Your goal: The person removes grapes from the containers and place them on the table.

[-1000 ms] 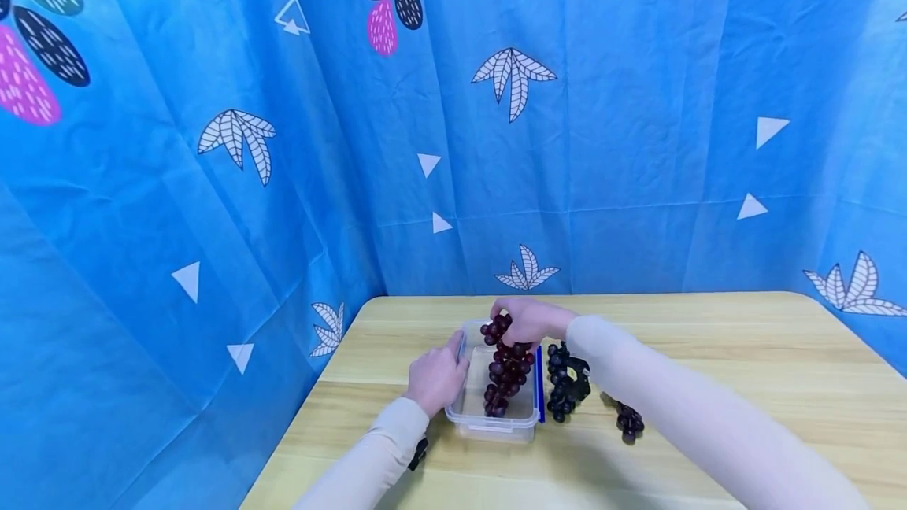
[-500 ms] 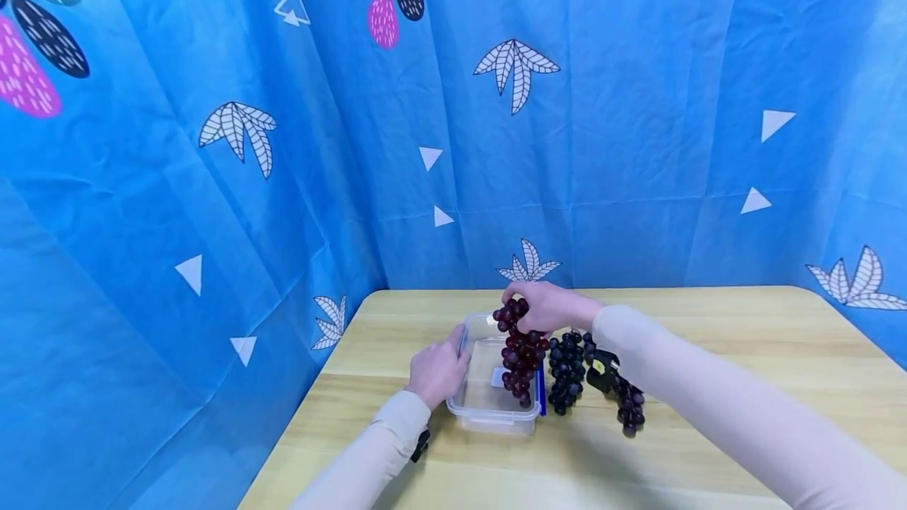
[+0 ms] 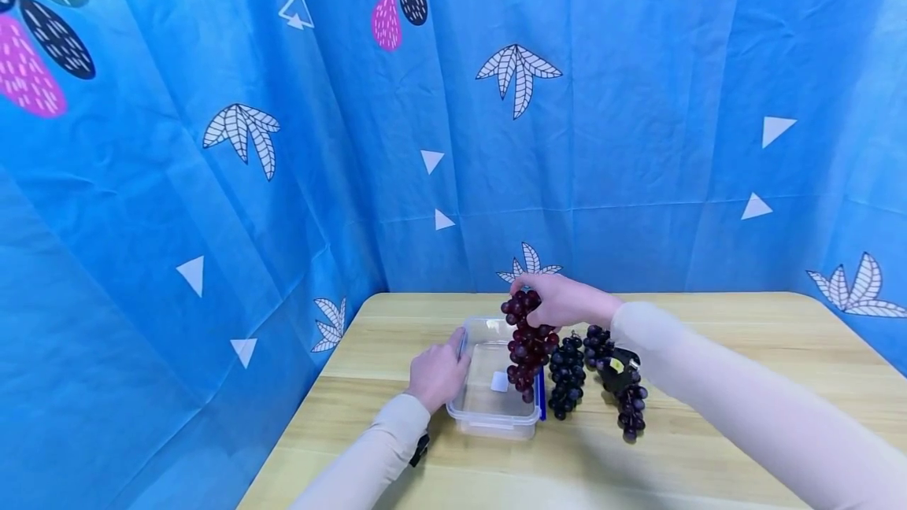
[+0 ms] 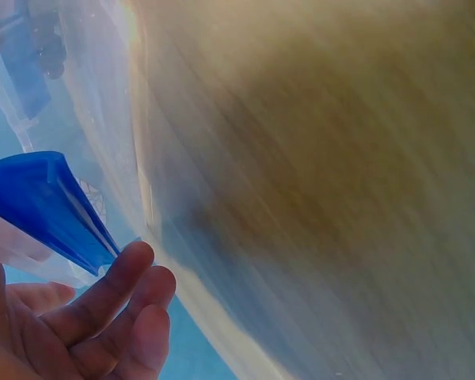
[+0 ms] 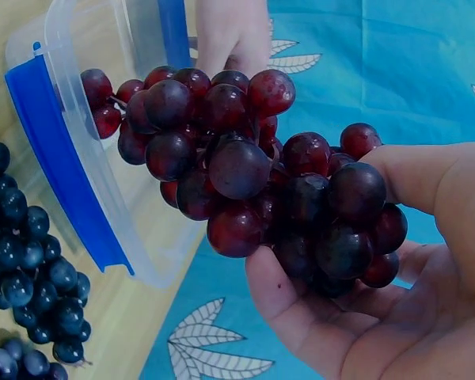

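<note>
My right hand (image 3: 567, 301) grips the upper end of a dark red grape bunch (image 3: 527, 352), which hangs over the right side of a clear plastic container (image 3: 496, 422). In the right wrist view, thumb and fingers surround one end of the bunch while its other end reaches over the container's rim. My left hand (image 3: 435, 376) holds the container's left wall. The left wrist view shows its fingers curled beside a blue latch flap (image 4: 51, 210). Inside the container, a small white square (image 3: 499, 382) shows on the bottom.
A black grape bunch (image 3: 567, 384) lies just right of the container, near its right blue flap (image 3: 542, 396). Further right lie more dark grapes (image 3: 631, 412), partly behind the black wrist camera (image 3: 620, 368). A blue patterned curtain (image 3: 638, 140) stands behind the wooden table (image 3: 708, 352).
My right hand has lifted the red grapes and moved right, from the container's middle to over its right side. The white square is now uncovered. My left hand stays at the container.
</note>
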A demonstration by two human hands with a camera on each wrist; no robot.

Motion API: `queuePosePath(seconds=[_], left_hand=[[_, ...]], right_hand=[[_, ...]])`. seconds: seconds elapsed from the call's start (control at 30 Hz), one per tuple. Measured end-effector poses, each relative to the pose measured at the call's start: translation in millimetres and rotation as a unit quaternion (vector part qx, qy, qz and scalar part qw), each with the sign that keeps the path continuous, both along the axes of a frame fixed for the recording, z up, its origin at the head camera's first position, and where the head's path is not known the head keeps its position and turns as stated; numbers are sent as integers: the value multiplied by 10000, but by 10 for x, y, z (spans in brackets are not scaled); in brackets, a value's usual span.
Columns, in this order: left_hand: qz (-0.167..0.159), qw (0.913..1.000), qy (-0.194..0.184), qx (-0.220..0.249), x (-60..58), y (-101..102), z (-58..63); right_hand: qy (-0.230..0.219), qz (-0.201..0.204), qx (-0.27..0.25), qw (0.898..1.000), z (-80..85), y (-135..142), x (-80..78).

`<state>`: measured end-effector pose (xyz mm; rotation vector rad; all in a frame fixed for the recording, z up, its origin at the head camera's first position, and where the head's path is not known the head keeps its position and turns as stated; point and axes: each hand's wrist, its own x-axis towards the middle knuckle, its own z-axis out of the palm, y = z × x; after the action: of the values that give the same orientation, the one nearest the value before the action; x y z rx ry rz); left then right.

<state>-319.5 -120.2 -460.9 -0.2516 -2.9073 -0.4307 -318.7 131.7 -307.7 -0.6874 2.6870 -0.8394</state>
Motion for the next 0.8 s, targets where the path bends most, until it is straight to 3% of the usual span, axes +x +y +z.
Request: queuePosePath(seconds=[0.47, 0.8], left_hand=[[-21, 10000, 49, 10, -38, -2, -21], [-7, 9999, -47, 103, -12, 7, -5]], right_hand=[[416, 37, 37, 9991, 282, 214, 83], [637, 0, 145, 9979, 380, 390, 177]])
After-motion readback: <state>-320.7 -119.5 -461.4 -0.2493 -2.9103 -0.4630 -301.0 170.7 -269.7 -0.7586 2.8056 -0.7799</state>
